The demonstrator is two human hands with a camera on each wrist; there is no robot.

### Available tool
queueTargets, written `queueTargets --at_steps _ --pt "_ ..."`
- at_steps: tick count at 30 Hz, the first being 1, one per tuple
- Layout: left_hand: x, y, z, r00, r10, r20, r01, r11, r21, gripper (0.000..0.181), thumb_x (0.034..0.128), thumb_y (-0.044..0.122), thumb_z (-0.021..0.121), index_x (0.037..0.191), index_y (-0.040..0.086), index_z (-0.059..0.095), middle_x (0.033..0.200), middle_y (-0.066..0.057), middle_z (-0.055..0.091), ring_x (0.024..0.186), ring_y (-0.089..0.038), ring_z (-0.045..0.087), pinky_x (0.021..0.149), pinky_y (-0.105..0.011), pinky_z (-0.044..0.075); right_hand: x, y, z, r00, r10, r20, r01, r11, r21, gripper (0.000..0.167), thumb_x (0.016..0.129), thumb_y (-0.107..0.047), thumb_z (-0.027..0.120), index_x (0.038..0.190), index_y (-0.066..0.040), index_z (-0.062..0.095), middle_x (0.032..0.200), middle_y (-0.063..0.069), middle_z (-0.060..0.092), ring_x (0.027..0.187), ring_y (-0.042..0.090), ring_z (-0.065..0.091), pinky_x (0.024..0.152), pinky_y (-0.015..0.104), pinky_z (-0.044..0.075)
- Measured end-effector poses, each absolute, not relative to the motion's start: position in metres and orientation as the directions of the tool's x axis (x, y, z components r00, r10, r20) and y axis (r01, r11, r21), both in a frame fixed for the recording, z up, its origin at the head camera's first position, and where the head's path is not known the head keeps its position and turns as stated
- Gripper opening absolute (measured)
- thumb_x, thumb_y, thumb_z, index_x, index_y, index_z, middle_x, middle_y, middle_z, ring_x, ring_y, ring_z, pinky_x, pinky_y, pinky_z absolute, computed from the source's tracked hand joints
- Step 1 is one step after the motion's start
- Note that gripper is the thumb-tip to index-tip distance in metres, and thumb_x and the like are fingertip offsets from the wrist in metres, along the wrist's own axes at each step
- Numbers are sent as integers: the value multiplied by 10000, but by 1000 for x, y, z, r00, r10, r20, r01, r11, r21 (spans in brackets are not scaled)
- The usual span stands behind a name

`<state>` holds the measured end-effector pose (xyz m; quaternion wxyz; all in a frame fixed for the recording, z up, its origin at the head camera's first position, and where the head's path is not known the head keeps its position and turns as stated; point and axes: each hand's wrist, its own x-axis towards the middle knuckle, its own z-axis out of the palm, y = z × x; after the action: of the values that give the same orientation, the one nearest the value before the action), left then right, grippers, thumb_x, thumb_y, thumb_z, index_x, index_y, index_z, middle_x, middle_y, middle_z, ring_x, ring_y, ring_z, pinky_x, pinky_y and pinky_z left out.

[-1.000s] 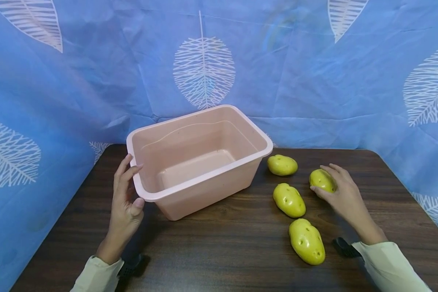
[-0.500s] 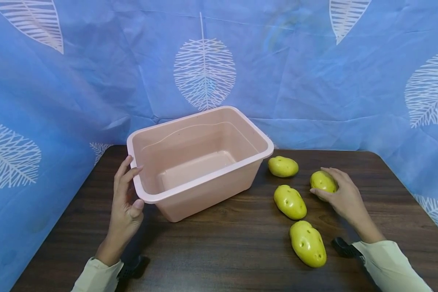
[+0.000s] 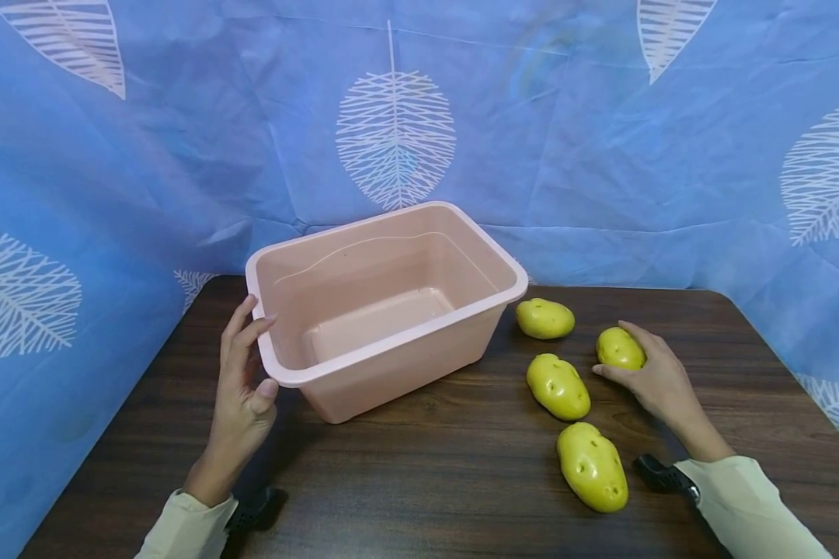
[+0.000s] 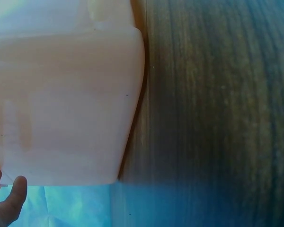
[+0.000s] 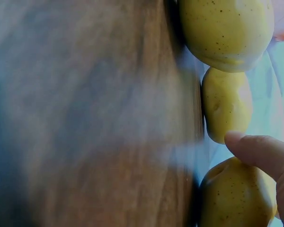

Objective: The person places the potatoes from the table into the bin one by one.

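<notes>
A pink rectangular tub (image 3: 391,349) stands on the table, its inside bare. At its left rim is the left hand (image 3: 238,396), fingertips on the rim and the thumb near the front left corner. In the left wrist view the tub's side (image 4: 75,109) fills the left, with fingers (image 4: 14,198) at the lower corner. The right hand (image 3: 660,380) grips a yellow potato-shaped object (image 3: 619,348) resting on the table, thumb on the near side, fingers behind. The right wrist view shows that potato (image 5: 236,196) under the thumb (image 5: 260,151).
Between the tub and the right hand lie three more yellow potatoes: one at the back (image 3: 545,319), one in the middle (image 3: 558,387) and one in front (image 3: 592,467). The dark wooden table (image 3: 419,481) backs onto a blue cloth (image 3: 559,155) with white leaf prints.
The right hand's fingers have shifted slightly on the potato, uncovering a little more of its top. The left hand, the tub and the other potatoes have kept their places; the view has shifted slightly.
</notes>
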<state>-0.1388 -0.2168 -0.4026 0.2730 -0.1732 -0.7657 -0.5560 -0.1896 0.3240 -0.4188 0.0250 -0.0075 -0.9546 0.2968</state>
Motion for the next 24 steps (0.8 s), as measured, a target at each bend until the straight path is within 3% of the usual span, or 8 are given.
queueTargets --at_steps 5,8,11,13,16,20,22,24 --pt "-139 -217 -403 -790 -36 612 569 327 755 780 985 600 607 1512 44 463 1734 9 178 1517 -302 308 1112 -820 300 -193 325 -422 -999 37 15 21 803 -596 913 987 -363 732 1655 -20 213 1585 442 245 1280 631 414 886 729 470" --pt "-139 -218 -404 -785 -31 619 579 319 750 781 992 605 598 1518 46 460 1735 -3 171 1507 -300 326 1188 -570 373 -193 326 -422 -999 35 3 25 782 -623 896 999 -376 713 1661 -40 212 1613 424 225 1273 617 429 867 703 484" --pt "-139 -218 -406 -782 -27 623 585 315 748 792 996 614 587 1520 37 452 1736 -5 167 1499 -291 338 1142 -283 378 -193 328 -421 -999 32 -4 27 757 -653 883 1003 -393 700 1665 -63 216 1609 410 253 1221 579 476 814 622 516" --pt "-139 -219 -406 -781 -25 625 587 314 746 789 999 611 585 1522 36 451 1735 -6 169 1499 -286 340 1116 -199 363 -193 329 -420 -999 36 -8 32 741 -671 877 1003 -401 697 1667 -79 223 1595 404 282 1184 550 501 787 562 522" --pt "-139 -218 -406 -784 -28 620 580 324 747 774 1000 608 583 1525 52 457 1735 2 173 1496 -263 343 1156 -343 377 -192 329 -418 -999 36 -1 27 732 -681 864 1003 -391 698 1666 -88 234 1573 404 312 1159 533 510 774 525 516" --pt "-140 -218 -405 -785 -30 618 577 327 748 779 995 623 579 1524 63 460 1734 8 175 1491 -259 345 1113 -698 346 -190 328 -417 -999 33 14 15 726 -688 848 1006 -377 699 1665 -95 247 1579 400 312 1172 537 498 789 544 507" --pt "-140 -218 -405 -782 -29 623 582 325 745 798 991 639 575 1517 51 457 1734 3 174 1490 -274 343 1083 -759 330 -190 328 -417 -999 30 17 10 722 -692 846 1006 -378 699 1666 -99 249 1589 395 304 1181 539 491 799 556 502" --pt "-140 -219 -405 -779 -30 626 585 324 744 811 988 650 573 1511 42 454 1732 1 176 1486 -287 349 1105 -703 355 -190 328 -418 -999 27 21 5 716 -698 845 1006 -379 699 1667 -106 248 1600 389 292 1190 541 483 803 561 497"
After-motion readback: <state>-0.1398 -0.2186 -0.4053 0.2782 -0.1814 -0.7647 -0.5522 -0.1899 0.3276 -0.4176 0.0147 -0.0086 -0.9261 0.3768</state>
